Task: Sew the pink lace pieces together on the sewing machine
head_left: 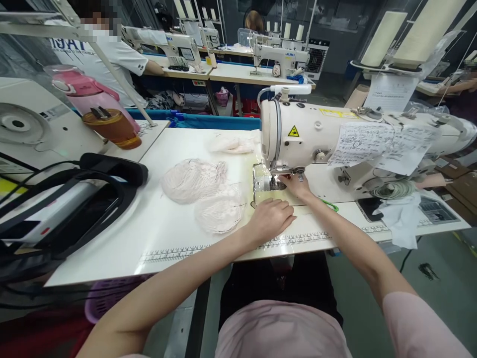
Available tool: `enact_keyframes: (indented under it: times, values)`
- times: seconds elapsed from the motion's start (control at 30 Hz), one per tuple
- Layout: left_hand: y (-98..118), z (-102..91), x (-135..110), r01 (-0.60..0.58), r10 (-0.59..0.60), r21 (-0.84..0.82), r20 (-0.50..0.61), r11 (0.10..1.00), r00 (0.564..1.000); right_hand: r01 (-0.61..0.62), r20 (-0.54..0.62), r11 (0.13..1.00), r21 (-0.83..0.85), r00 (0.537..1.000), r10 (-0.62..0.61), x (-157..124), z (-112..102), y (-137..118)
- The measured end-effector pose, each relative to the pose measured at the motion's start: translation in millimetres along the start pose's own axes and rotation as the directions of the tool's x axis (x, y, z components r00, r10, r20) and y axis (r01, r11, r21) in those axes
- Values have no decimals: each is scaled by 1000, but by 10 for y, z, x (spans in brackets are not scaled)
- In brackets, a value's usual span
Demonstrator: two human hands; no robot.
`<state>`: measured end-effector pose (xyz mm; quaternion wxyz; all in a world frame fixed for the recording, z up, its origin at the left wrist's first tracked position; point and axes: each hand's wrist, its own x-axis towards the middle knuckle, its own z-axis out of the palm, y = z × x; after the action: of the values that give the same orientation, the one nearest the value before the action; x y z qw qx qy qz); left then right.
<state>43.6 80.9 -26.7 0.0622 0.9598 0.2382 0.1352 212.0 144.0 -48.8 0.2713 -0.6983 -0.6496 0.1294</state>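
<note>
A white sewing machine (316,144) stands on the white table (167,238). A small pale yellow fabric piece (265,196) lies under its needle area. My left hand (270,219) rests flat on the near part of that piece, fingers curled slightly down onto it. My right hand (296,186) sits just right of the presser foot, fingertips pressed on the fabric at the needle plate. To the left lie two pale pink lace cups (194,179) (220,211).
Another pale lace piece (233,144) lies farther back. A pink bottle (91,97) and an amber cup (112,129) stand at the left, beside black straps (93,184). Paper notes (372,144) hang on the machine. A white cloth (400,219) lies at right. Another person sits at back left.
</note>
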Motion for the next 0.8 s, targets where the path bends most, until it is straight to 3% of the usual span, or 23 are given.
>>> enact_keyframes:
  times: [0.27, 0.37, 0.5, 0.8]
  values:
    - [-40, 121, 29, -170, 170, 16, -10, 985, 985, -29, 25, 985, 172, 999, 25, -120, -44, 16]
    - [-86, 213, 27, -235, 237, 31, -141, 971, 961, -67, 18, 976, 205, 998, 64, -112, -6, 26]
    - [-126, 284, 29, -295, 286, 28, -347, 955, 893, -102, 15, 966, 237, 995, 101, -111, 18, 27]
    - [-136, 270, 39, -285, 273, 32, -407, 958, 872, -159, -5, 971, 180, 987, 163, -106, 49, 24]
